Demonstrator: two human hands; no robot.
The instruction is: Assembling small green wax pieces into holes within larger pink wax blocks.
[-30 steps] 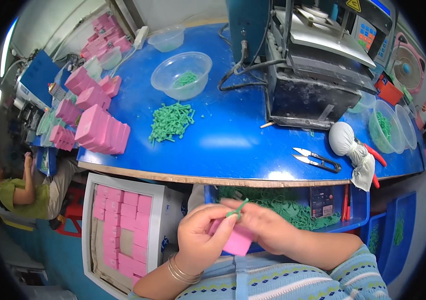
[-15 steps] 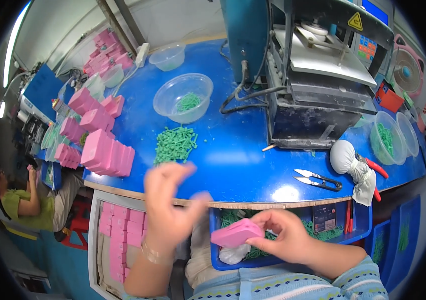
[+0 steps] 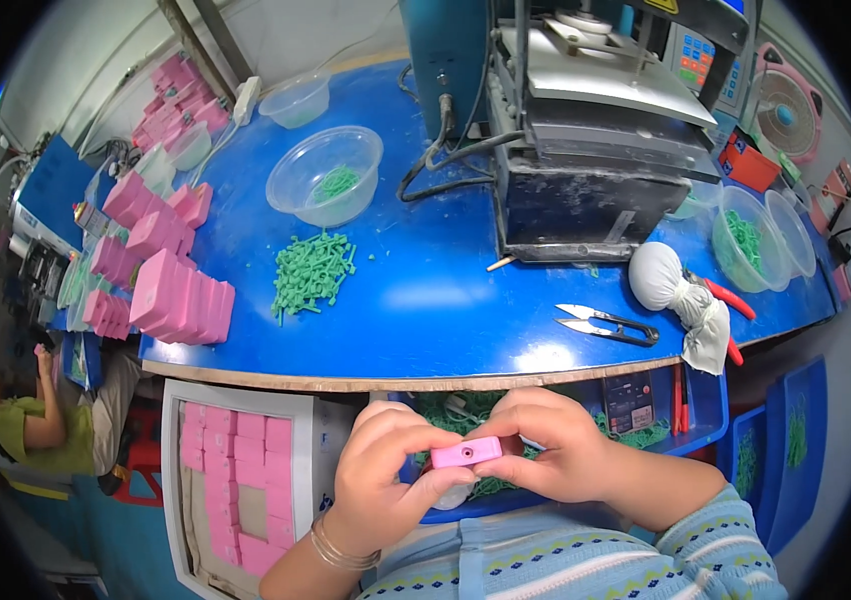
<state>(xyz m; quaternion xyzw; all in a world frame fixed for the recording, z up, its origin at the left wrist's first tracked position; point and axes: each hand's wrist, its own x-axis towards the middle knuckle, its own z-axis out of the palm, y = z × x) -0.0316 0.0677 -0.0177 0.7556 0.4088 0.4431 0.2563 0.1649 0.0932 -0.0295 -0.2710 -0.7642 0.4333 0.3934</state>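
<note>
A small pink block [image 3: 454,457] with a round hole in its facing side is held between both hands, over the blue tray [image 3: 718,415] below the table edge. My left hand [image 3: 378,465] pinches its left end between thumb and fingers. My right hand [image 3: 561,450] grips the other end in the same way. Inside the tray lie green stringy pieces [image 3: 646,434], partly hidden by my hands. On the table ahead is a heap of small green pieces [image 3: 314,275], and behind it a clear bowl [image 3: 291,185] holds more.
Stacked pink blocks [image 3: 181,300] stand at the table's left. A box [image 3: 172,490] of pink blocks sits below them. At right are a black machine [image 3: 586,205], thread snips [image 3: 611,328], a cloth-wrapped bundle [image 3: 658,278] and red-handled pliers [image 3: 731,300]. Another person [image 3: 31,420] sits far left.
My left hand has come down and right from above the table edge and now grips the pink block. The block has turned, showing its holed side. The view has shifted slightly.
</note>
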